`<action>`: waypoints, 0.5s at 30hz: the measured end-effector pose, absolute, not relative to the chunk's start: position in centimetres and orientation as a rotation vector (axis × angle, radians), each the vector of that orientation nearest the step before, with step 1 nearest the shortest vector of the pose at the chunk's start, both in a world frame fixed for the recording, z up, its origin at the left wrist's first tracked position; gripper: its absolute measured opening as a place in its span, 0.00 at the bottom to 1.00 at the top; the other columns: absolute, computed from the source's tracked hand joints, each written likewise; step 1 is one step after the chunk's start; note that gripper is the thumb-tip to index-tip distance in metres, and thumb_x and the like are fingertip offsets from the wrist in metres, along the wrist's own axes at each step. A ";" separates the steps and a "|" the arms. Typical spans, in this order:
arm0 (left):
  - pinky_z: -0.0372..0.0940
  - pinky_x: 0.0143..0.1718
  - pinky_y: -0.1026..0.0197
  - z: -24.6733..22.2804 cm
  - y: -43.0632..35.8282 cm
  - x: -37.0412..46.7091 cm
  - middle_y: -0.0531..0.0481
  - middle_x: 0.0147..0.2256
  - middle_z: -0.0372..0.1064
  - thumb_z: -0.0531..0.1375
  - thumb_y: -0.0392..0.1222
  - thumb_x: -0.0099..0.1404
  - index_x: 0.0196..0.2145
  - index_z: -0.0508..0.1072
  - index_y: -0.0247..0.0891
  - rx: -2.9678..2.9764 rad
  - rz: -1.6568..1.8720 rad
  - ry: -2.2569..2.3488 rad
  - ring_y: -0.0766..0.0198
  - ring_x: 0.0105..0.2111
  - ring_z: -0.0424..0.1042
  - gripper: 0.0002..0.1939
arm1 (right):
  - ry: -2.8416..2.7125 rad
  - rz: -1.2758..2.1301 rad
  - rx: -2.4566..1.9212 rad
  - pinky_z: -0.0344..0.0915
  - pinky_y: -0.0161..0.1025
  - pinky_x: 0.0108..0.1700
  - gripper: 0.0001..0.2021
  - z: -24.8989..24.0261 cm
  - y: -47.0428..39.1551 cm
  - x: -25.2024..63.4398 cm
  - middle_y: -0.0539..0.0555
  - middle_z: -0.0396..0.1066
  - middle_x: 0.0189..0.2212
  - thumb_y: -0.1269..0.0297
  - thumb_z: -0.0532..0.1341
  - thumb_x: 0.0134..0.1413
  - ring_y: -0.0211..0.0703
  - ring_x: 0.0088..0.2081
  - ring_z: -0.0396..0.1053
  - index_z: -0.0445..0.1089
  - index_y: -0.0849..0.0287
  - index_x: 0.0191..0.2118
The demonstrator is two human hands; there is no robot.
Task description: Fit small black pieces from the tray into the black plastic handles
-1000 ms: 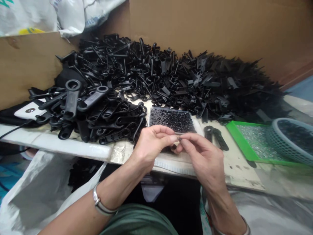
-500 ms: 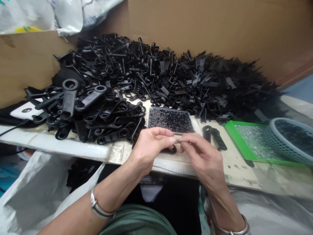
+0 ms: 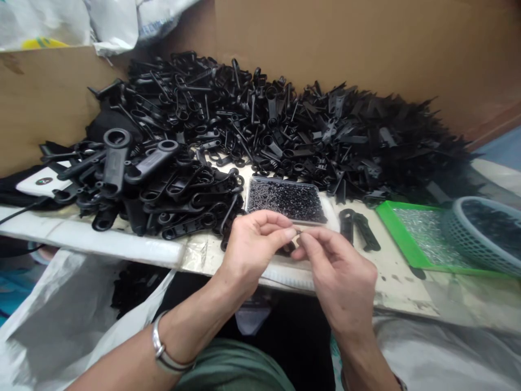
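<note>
One tiny part (image 3: 298, 232), pinched in the fingertip grip of left hand (image 3: 249, 245) and right hand (image 3: 343, 270), is just in front of the clear box (image 3: 311, 221); much seems undone, with ring-ended black pieces (image 3: 272, 108) heaped behind that box; finished ones cannot be told apart

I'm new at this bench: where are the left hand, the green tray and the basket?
Left hand (image 3: 252, 247): head view, thumb side.
Green tray (image 3: 402, 239): head view, left rim.
Basket (image 3: 470, 241): head view, perforated side wall.
</note>
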State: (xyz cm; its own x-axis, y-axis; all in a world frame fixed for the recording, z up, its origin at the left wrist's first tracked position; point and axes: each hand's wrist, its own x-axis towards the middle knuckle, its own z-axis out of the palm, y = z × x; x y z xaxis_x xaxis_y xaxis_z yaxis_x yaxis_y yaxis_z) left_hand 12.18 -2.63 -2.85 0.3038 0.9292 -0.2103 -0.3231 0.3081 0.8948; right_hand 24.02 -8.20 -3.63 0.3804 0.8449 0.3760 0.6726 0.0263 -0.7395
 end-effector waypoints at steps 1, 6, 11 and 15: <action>0.65 0.31 0.68 -2.9 -2.7 12.2 0.51 0.25 0.74 0.68 0.33 0.52 0.29 0.75 0.34 0.864 0.985 0.869 0.69 0.26 0.72 0.06 | -1.342 0.239 -1.719 0.67 0.34 0.34 0.05 -3.5 -8.2 23.9 0.45 0.73 0.22 0.63 0.61 0.59 0.36 0.26 0.72 0.74 0.54 0.35; 0.65 0.29 0.68 -3.1 -2.8 12.2 0.51 0.25 0.74 0.67 0.32 0.52 0.28 0.75 0.34 0.872 1.021 0.889 0.69 0.26 0.72 0.04 | -1.290 0.392 -1.733 0.69 0.32 0.32 0.06 -2.9 -8.4 23.6 0.46 0.75 0.23 0.61 0.60 0.58 0.37 0.27 0.74 0.75 0.54 0.37; 0.66 0.27 0.67 -3.0 -3.4 12.5 0.52 0.22 0.73 0.65 0.29 0.52 0.26 0.74 0.34 0.795 1.033 0.862 0.69 0.23 0.72 0.04 | -1.258 0.382 -1.719 0.72 0.34 0.31 0.08 -2.5 -8.5 23.2 0.48 0.78 0.27 0.58 0.61 0.56 0.41 0.28 0.76 0.75 0.54 0.37; 0.66 0.25 0.68 -2.8 -3.5 12.6 0.51 0.22 0.72 0.65 0.29 0.51 0.25 0.73 0.33 0.726 1.013 0.859 0.69 0.22 0.71 0.04 | -1.356 0.128 -1.831 0.71 0.39 0.30 0.14 -2.7 -8.4 23.3 0.49 0.77 0.24 0.50 0.59 0.56 0.45 0.25 0.76 0.75 0.53 0.36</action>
State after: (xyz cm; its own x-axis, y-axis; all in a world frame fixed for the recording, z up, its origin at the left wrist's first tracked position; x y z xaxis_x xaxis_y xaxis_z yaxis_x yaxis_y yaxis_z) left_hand 12.64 -3.53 -2.79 0.2740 0.9247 -0.2643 -0.4112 0.3611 0.8370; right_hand 23.31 -8.45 -2.73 0.4115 0.8303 0.3758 0.7456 -0.0695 -0.6628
